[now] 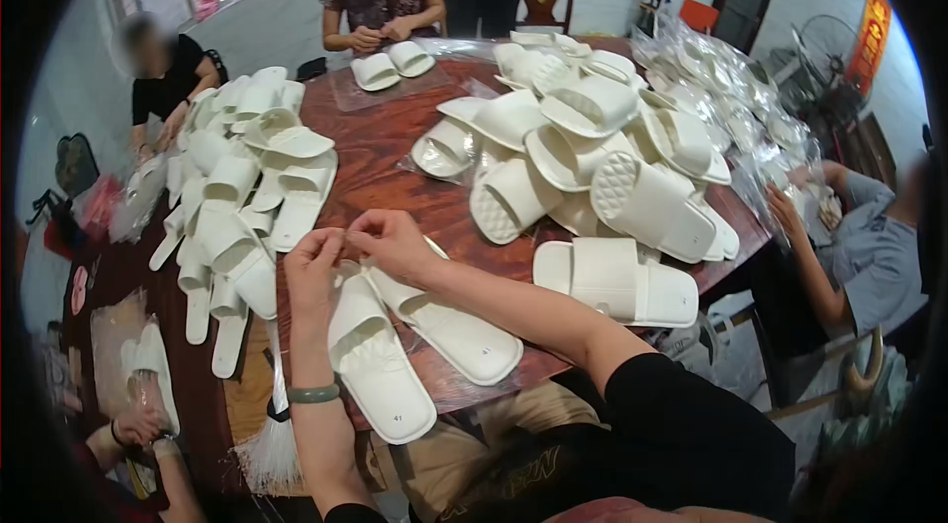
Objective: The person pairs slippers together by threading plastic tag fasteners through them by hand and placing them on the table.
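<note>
Just beyond the toe ends of a pair of white slippers, my left hand (314, 264) and my right hand (397, 246) meet with fingers pinched. Whatever lies between the fingertips is too small to make out. The left slipper (380, 365) and the right slipper (459, 330) lie side by side on the red-brown table (370, 143), heels toward me, with quilted insoles showing. A thin strand runs across the left slipper's insole. My right forearm crosses above the right slipper and hides part of its strap.
White slippers heap up at the left (232, 187) and at the right (592, 148); bagged slippers (731, 88) lie at the far right. A bundle of thin white strands (272, 454) hangs by the near table edge. Several people work around the table, one behind a slipper pair (375, 74).
</note>
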Action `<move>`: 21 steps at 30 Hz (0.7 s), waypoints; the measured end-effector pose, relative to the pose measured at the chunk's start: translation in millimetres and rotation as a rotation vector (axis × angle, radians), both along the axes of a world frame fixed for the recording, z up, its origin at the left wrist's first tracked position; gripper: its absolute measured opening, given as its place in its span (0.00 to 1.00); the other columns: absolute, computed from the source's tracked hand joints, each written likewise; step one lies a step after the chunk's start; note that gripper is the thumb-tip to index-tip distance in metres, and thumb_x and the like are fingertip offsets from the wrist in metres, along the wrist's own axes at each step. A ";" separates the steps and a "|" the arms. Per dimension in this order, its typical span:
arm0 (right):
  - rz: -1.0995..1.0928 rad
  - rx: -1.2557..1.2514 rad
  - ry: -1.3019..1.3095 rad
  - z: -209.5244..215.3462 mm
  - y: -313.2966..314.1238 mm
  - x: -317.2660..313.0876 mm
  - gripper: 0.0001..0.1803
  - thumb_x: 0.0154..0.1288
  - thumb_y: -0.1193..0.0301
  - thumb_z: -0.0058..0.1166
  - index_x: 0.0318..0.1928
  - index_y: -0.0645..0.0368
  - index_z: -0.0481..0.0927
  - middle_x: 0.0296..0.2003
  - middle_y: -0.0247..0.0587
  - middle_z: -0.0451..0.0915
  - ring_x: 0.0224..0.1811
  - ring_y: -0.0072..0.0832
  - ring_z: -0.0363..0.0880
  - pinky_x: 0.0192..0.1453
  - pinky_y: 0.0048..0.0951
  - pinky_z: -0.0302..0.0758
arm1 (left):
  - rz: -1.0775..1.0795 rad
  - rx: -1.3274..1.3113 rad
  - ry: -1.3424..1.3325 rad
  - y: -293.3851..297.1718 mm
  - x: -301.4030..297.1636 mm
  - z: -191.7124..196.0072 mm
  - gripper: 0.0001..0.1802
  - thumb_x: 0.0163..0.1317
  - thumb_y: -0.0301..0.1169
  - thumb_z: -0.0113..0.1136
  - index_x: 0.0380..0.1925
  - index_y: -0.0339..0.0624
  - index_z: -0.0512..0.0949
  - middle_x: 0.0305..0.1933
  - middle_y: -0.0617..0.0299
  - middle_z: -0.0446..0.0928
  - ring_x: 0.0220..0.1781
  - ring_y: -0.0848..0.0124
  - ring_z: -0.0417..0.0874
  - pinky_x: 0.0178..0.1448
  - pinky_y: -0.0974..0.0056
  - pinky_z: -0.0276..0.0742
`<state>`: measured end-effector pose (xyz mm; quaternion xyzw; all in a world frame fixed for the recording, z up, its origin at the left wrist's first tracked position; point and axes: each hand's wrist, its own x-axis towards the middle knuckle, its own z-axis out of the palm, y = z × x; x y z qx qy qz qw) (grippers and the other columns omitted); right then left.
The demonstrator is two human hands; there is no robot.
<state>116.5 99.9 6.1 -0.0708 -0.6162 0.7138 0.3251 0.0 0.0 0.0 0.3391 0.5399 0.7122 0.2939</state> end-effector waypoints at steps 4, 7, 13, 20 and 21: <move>-0.076 0.016 -0.053 3.6 0.6 -1.2 0.06 0.60 0.73 0.55 0.32 0.65 0.77 0.25 0.33 0.77 0.24 0.16 0.73 0.27 0.18 0.69 | 0.026 0.007 0.007 -0.8 6.8 14.5 0.06 0.61 0.25 0.56 0.35 0.33 0.77 0.31 0.60 0.80 0.29 0.74 0.81 0.34 0.72 0.76; -0.032 -0.028 -0.032 9.6 -4.3 -3.3 0.08 0.59 0.73 0.55 0.31 0.67 0.77 0.24 0.34 0.77 0.22 0.15 0.72 0.25 0.19 0.69 | 0.067 -0.005 0.060 -3.6 1.4 14.3 0.07 0.60 0.26 0.57 0.35 0.33 0.78 0.31 0.60 0.80 0.29 0.74 0.81 0.33 0.72 0.76; -0.032 -0.048 -0.075 18.8 -8.2 3.9 0.08 0.59 0.72 0.57 0.32 0.66 0.77 0.24 0.33 0.77 0.21 0.16 0.71 0.24 0.17 0.68 | 0.109 0.028 0.122 -4.1 4.5 15.3 0.07 0.59 0.27 0.59 0.34 0.33 0.79 0.30 0.61 0.80 0.29 0.77 0.79 0.33 0.75 0.74; -0.070 -0.068 -0.110 16.7 -8.0 4.5 0.08 0.59 0.72 0.58 0.33 0.65 0.77 0.24 0.32 0.76 0.21 0.15 0.71 0.24 0.16 0.67 | 0.080 0.018 0.130 -6.4 9.8 20.0 0.07 0.59 0.26 0.59 0.34 0.34 0.80 0.29 0.65 0.80 0.29 0.82 0.76 0.34 0.76 0.71; -0.048 -0.052 -0.103 15.9 -8.3 4.6 0.08 0.60 0.71 0.58 0.34 0.64 0.77 0.25 0.31 0.77 0.22 0.14 0.72 0.24 0.15 0.65 | 0.088 0.019 0.139 -6.3 8.5 18.6 0.07 0.59 0.26 0.59 0.34 0.33 0.80 0.30 0.65 0.80 0.29 0.82 0.76 0.34 0.76 0.71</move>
